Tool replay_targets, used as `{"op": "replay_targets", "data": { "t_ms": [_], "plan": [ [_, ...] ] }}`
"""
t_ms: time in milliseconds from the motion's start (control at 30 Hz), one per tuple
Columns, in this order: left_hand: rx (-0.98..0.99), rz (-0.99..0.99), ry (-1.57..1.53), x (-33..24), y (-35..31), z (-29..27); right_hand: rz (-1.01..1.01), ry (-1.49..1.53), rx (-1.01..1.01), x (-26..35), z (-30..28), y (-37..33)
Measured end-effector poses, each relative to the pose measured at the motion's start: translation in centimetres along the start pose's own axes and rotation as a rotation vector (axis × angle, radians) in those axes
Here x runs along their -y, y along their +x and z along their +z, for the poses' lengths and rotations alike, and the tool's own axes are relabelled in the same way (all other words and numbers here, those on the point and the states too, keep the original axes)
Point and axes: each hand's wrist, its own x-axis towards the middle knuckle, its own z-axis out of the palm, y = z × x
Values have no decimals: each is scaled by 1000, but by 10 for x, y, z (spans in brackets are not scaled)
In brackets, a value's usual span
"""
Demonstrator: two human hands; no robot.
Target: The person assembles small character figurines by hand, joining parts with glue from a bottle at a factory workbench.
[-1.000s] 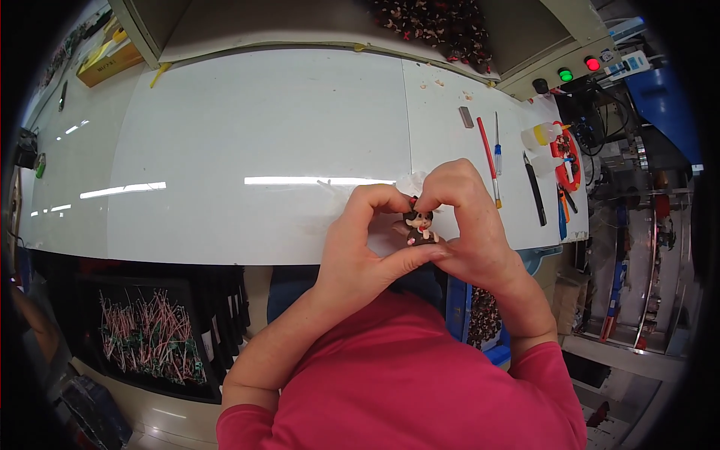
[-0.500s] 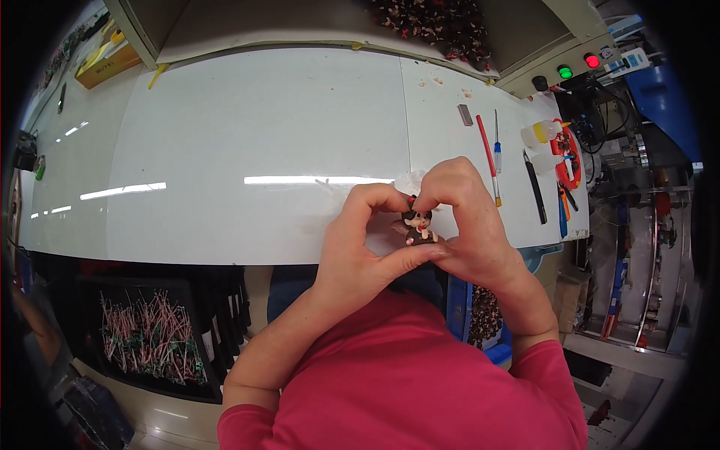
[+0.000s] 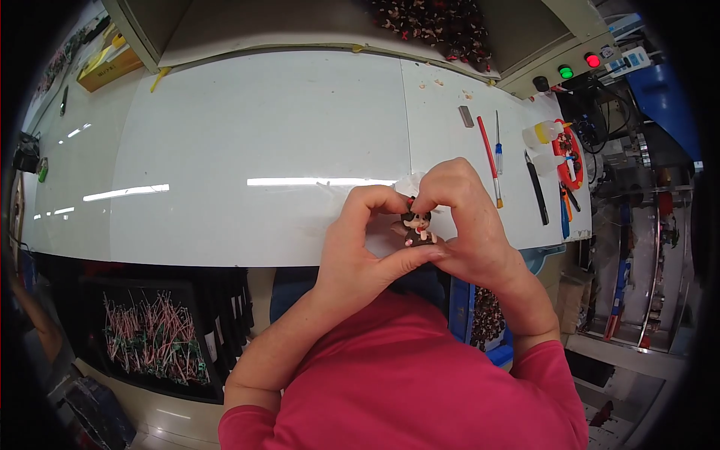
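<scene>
A small dark brown and cream figurine (image 3: 419, 225) with a touch of red is held upright between both my hands, above the near edge of the white table. My left hand (image 3: 360, 236) has its fingertips on the figurine's top and its thumb stretched beneath the base. From the other side my right hand (image 3: 474, 225) curls over, its index fingertip at the head. The two hands meet under the figurine, hiding part of its base. A piece of crumpled white tissue (image 3: 409, 182) lies just behind them.
To the right lie a red brush (image 3: 487, 154), a blue screwdriver (image 3: 498, 150), a black pen-like tool (image 3: 536, 187) and a squeeze bottle (image 3: 541, 133). A red tray (image 3: 573, 169) stands beyond. Small dark parts (image 3: 442, 26) pile up inside the open booth. Below left is a black tray (image 3: 202, 330).
Both hands keep nearly the same grip on the figurine. The whole view has shifted very slightly; nothing else has visibly moved.
</scene>
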Motion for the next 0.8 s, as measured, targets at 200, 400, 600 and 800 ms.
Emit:
{"op": "replay_targets", "data": {
  "t_ms": [200, 400, 600, 800],
  "plan": [
    [15, 3, -27, 4, 0, -2, 0, 11, -13, -2, 3, -1],
    [2, 0, -25, 3, -3, -2, 5, 19, -14, 1, 4, -1],
    [3, -2, -22, 0, -6, -8, 4, 13, -17, 5, 10, 2],
    [0, -12, -33, -5, -12, -23, 20, 5, -25, 14, 24, 7]
  ]
}}
